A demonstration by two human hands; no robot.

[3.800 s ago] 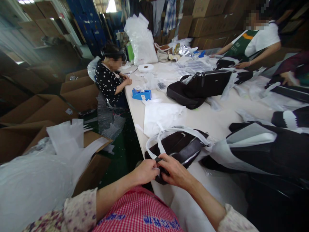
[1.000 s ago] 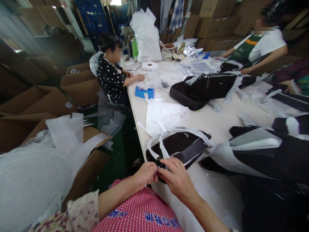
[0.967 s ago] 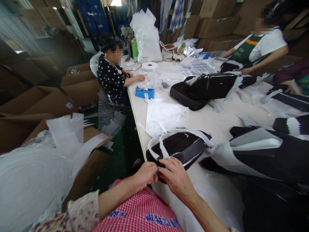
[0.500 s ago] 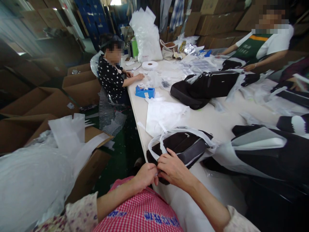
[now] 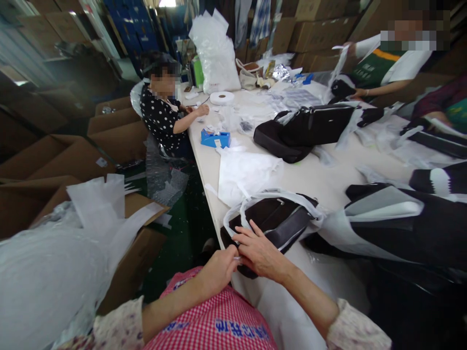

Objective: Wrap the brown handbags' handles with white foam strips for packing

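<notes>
A black handbag (image 5: 273,214) lies at the near left edge of the table, its handles (image 5: 233,214) wrapped in white material. At the end of the bag closest to me, my left hand (image 5: 221,266) is closed in a pinch. A thin whitish bit shows at its fingertips, too small to name. Over the same end, my right hand (image 5: 260,253) grips the bag, with a couple of fingers stretched across its side towards the wrapped handle. Its thumb is hidden, and the fingertips of both hands nearly meet.
White sheet material (image 5: 248,175) and a blue tape dispenser (image 5: 216,138) lie beyond the bag. More black bags (image 5: 306,131) are on the table (image 5: 328,170). Cartons (image 5: 116,141) and a large plastic-wrapped bundle (image 5: 51,272) stand left. A person (image 5: 164,112) sits across; others work right.
My hands stay at the bag's end with slight finger movement. The view has shifted a little. At the far right, a co-worker has lifted a white strip upward.
</notes>
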